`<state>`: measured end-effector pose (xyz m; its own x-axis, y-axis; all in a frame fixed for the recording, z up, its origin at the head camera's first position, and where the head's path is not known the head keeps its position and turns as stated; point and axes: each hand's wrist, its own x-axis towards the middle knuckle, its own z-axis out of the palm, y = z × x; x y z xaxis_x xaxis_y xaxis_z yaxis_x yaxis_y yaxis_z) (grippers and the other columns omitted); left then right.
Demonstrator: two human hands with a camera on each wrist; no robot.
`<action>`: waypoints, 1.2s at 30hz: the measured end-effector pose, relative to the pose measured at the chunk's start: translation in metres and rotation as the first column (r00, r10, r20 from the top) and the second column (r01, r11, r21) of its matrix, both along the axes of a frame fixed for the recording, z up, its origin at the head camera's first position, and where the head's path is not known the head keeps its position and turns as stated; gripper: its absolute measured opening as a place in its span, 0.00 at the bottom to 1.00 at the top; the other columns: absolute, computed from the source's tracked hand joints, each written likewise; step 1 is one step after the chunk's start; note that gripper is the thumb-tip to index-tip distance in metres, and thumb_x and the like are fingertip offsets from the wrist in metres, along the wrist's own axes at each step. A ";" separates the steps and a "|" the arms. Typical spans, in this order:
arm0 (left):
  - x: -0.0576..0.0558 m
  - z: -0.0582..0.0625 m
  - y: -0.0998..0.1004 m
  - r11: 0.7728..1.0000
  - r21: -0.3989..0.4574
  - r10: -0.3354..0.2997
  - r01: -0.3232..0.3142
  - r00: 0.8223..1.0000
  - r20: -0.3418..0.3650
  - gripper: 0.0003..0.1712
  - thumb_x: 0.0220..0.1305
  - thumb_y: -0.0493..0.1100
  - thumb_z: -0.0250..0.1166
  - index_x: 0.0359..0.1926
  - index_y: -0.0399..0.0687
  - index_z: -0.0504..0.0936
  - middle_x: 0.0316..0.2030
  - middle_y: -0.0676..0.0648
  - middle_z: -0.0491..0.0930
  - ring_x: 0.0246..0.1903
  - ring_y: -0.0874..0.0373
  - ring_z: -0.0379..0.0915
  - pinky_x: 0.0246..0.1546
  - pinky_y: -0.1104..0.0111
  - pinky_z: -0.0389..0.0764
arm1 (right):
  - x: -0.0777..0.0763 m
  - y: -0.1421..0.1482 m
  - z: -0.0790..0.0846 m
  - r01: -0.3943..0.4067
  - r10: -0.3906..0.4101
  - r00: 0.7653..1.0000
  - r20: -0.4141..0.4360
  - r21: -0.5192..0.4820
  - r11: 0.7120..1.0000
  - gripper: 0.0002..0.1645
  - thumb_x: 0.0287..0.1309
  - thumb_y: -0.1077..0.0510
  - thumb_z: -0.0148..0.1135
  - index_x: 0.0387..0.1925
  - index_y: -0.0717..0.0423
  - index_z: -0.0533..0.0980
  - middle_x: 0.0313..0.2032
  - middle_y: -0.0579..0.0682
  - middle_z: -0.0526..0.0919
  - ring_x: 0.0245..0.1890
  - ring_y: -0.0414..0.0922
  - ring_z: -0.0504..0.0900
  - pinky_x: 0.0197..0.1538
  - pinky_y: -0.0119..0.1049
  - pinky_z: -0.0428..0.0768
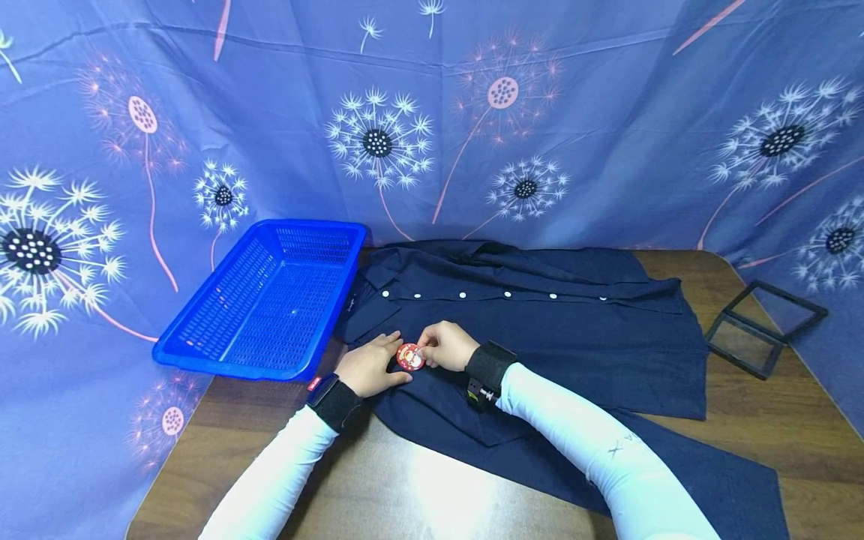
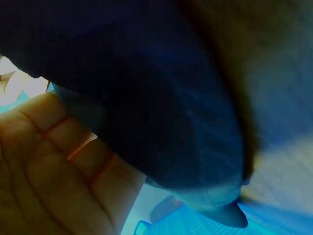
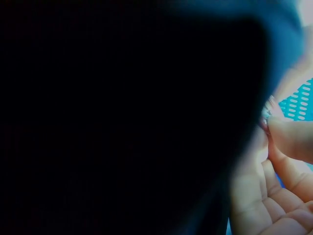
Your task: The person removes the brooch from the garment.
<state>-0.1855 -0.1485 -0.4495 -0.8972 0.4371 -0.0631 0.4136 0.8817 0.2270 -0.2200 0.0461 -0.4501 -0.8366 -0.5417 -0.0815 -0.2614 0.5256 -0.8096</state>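
Here, the left hand (image 1: 367, 367) and right hand (image 1: 445, 345) pinch a small round red pin badge (image 1: 409, 357) against a soft navy shirt (image 1: 540, 322) on the wooden desk (image 1: 405, 487); light and rigid, it is likely best held by its rim.

No legible wording appears anywhere in the scene. The round red badge (image 1: 409, 357), pinched between both hands over the dark shirt (image 1: 540, 330), carries a cartoon figure but no readable lettering. A small red tag (image 1: 313, 385) on the left wrist strap bears white marks too tiny to make out. On the right white sleeve (image 1: 607, 450), a faint grey cross-shaped mark and a few pale characters show, too faint to read.
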 end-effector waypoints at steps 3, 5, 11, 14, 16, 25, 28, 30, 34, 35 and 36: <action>0.000 -0.001 0.000 1.000 0.003 -0.001 0.001 1.000 -0.001 0.42 0.56 0.61 0.70 0.63 0.38 0.75 0.68 0.39 0.69 0.67 0.42 0.66 0.66 0.53 0.69 | 0.000 0.000 0.000 0.001 -0.001 1.000 0.023 -0.007 1.000 0.03 0.59 0.69 0.61 0.31 0.66 0.80 0.26 0.57 0.86 0.23 0.41 0.84 0.27 0.28 0.82; 0.000 -0.001 0.000 1.000 -0.001 -0.002 0.002 1.000 -0.002 0.42 0.56 0.61 0.70 0.63 0.38 0.75 0.68 0.40 0.69 0.67 0.42 0.66 0.67 0.53 0.68 | 0.000 0.000 0.000 0.002 -0.001 0.999 0.040 -0.014 1.000 0.03 0.59 0.69 0.61 0.31 0.67 0.80 0.26 0.58 0.86 0.23 0.40 0.84 0.28 0.29 0.82; -0.001 -0.002 -0.001 1.000 -0.007 -0.004 0.004 1.000 -0.010 0.43 0.55 0.62 0.70 0.63 0.38 0.75 0.68 0.40 0.69 0.67 0.42 0.66 0.66 0.53 0.69 | 0.000 0.001 0.001 0.002 0.001 0.996 0.084 -0.031 1.000 0.03 0.58 0.71 0.60 0.31 0.69 0.79 0.26 0.59 0.85 0.22 0.39 0.82 0.29 0.32 0.84; -0.001 -0.003 -0.001 1.000 -0.012 -0.006 0.005 1.000 -0.013 0.43 0.55 0.62 0.70 0.63 0.38 0.74 0.68 0.40 0.69 0.67 0.43 0.66 0.66 0.54 0.69 | 0.000 0.001 0.001 0.001 0.002 0.995 0.103 -0.030 1.000 0.04 0.59 0.71 0.59 0.31 0.69 0.80 0.26 0.59 0.85 0.22 0.40 0.82 0.30 0.33 0.85; -0.001 -0.003 -0.001 1.000 -0.014 -0.006 0.006 1.000 -0.013 0.43 0.56 0.62 0.70 0.64 0.38 0.74 0.68 0.40 0.69 0.67 0.43 0.66 0.67 0.54 0.68 | 0.000 0.001 0.001 -0.001 0.005 0.993 0.119 -0.031 1.000 0.04 0.59 0.71 0.59 0.32 0.69 0.80 0.26 0.59 0.85 0.22 0.40 0.82 0.31 0.32 0.85; -0.001 -0.004 -0.002 1.000 -0.024 0.000 0.000 1.000 -0.015 0.44 0.56 0.63 0.69 0.64 0.39 0.74 0.68 0.42 0.69 0.67 0.43 0.66 0.67 0.54 0.68 | -0.004 0.001 -0.002 -0.028 0.032 0.989 0.141 -0.033 0.999 0.04 0.60 0.70 0.59 0.31 0.68 0.79 0.25 0.58 0.85 0.22 0.38 0.81 0.30 0.31 0.84; -0.001 -0.004 -0.002 1.000 -0.026 -0.001 0.001 1.000 -0.014 0.44 0.56 0.63 0.69 0.64 0.39 0.74 0.69 0.42 0.69 0.68 0.44 0.66 0.67 0.54 0.68 | -0.005 0.002 -0.003 -0.034 0.042 0.988 0.147 -0.051 0.998 0.04 0.60 0.71 0.58 0.31 0.69 0.79 0.24 0.57 0.85 0.21 0.37 0.81 0.30 0.32 0.84; -0.001 -0.003 -0.002 1.000 -0.023 -0.002 0.002 1.000 -0.011 0.44 0.56 0.63 0.69 0.64 0.39 0.74 0.69 0.42 0.69 0.68 0.44 0.66 0.67 0.54 0.68 | -0.006 0.002 -0.003 -0.035 0.045 0.987 0.154 -0.066 0.997 0.05 0.59 0.71 0.57 0.32 0.70 0.79 0.24 0.57 0.84 0.21 0.37 0.80 0.31 0.32 0.85; -0.001 -0.003 -0.002 1.000 -0.021 -0.005 0.005 1.000 -0.006 0.44 0.56 0.63 0.69 0.64 0.38 0.73 0.69 0.41 0.68 0.68 0.43 0.66 0.67 0.54 0.68 | -0.006 0.002 -0.004 -0.036 0.049 0.985 0.163 -0.084 0.996 0.06 0.59 0.72 0.56 0.32 0.71 0.79 0.23 0.57 0.84 0.20 0.36 0.80 0.30 0.32 0.85; -0.001 -0.003 -0.002 1.000 -0.022 -0.008 0.007 1.000 -0.008 0.44 0.56 0.63 0.69 0.64 0.38 0.73 0.69 0.41 0.68 0.68 0.43 0.66 0.67 0.54 0.68 | -0.006 0.003 -0.004 -0.035 0.049 0.985 0.166 -0.089 0.995 0.06 0.59 0.72 0.56 0.32 0.72 0.79 0.23 0.57 0.84 0.20 0.36 0.79 0.30 0.32 0.85; -0.001 -0.003 -0.002 1.000 -0.024 -0.009 0.009 1.000 -0.009 0.44 0.56 0.63 0.69 0.64 0.38 0.73 0.68 0.41 0.68 0.68 0.43 0.66 0.67 0.54 0.68 | -0.006 0.003 -0.004 -0.033 0.048 0.984 0.169 -0.093 0.995 0.06 0.59 0.72 0.56 0.32 0.72 0.79 0.23 0.57 0.83 0.20 0.36 0.79 0.30 0.32 0.85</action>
